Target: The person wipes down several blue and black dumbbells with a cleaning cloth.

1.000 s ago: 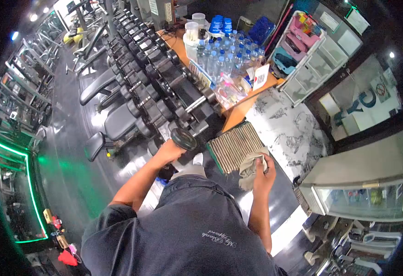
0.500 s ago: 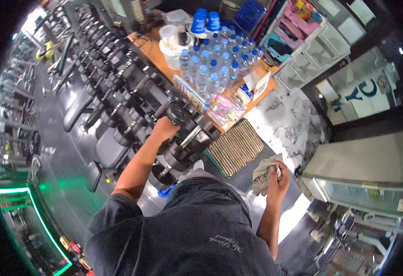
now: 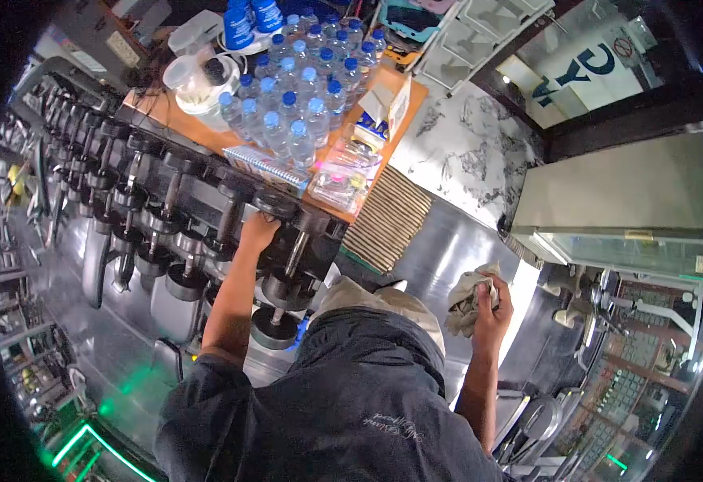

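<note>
My left hand [image 3: 260, 231] is closed around the handle of a dumbbell [image 3: 276, 204] at the near end of the rack. One black round head shows beyond my fingers; the rest is partly hidden by my hand. A neighbouring dumbbell [image 3: 295, 255] with a bare metal handle lies just to the right of it. Out to the right, my right hand [image 3: 492, 312] grips a crumpled beige cloth [image 3: 469, 302], thumb pressed on top. The cloth hangs in the air over the dark floor, away from the rack.
A wooden table [image 3: 406, 100] behind the rack bears many water bottles [image 3: 291, 100], a notebook [image 3: 265, 167] and plastic packets [image 3: 339, 181]. A striped mat [image 3: 388, 221] lies beside it. A glass-fronted fridge [image 3: 621, 197] stands right; a bench [image 3: 176, 309] is left of the rack.
The camera view has shifted, so table and rack sit further left. The held dumbbell's round face, turned up toward me before, now sits more in line with the rack. My right hand keeps the cloth.
</note>
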Available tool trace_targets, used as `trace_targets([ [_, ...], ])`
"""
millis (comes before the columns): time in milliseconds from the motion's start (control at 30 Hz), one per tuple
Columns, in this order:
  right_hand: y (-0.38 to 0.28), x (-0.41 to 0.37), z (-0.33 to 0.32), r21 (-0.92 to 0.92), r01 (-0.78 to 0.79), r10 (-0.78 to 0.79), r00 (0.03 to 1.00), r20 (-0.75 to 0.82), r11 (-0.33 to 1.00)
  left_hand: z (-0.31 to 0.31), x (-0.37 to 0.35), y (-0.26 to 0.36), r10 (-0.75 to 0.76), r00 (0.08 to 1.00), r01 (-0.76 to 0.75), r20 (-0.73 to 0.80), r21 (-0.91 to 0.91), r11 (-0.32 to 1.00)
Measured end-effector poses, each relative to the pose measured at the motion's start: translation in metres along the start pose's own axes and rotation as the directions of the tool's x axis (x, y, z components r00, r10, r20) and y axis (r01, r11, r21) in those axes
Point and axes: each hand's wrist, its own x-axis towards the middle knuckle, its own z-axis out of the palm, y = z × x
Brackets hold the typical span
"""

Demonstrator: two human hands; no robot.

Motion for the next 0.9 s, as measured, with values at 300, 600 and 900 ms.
trace_targets([
  [300, 0.000, -0.008, 0.005, 0.040, -0.066, 0.065, 0.998, 0.023, 0.997, 0.022, 0.022, -0.033, 0.004, 0.998, -0.008, -0.058, -0.067, 0.998],
  [600, 0.000, 0.004, -0.002, 0.089, -0.016, 0.011, 0.998, 0.062, 0.996, 0.009, -0.023, -0.007, 0.070, 0.975, -0.098, -0.210, -0.123, 0.988],
  [900, 0.010, 0.028, -0.003, 0.187, -0.013, -0.008, 0.994, 0.112, 0.982, 0.025, -0.035, -0.025, 0.129, 0.921, -0.191, -0.369, -0.136, 0.972],
])
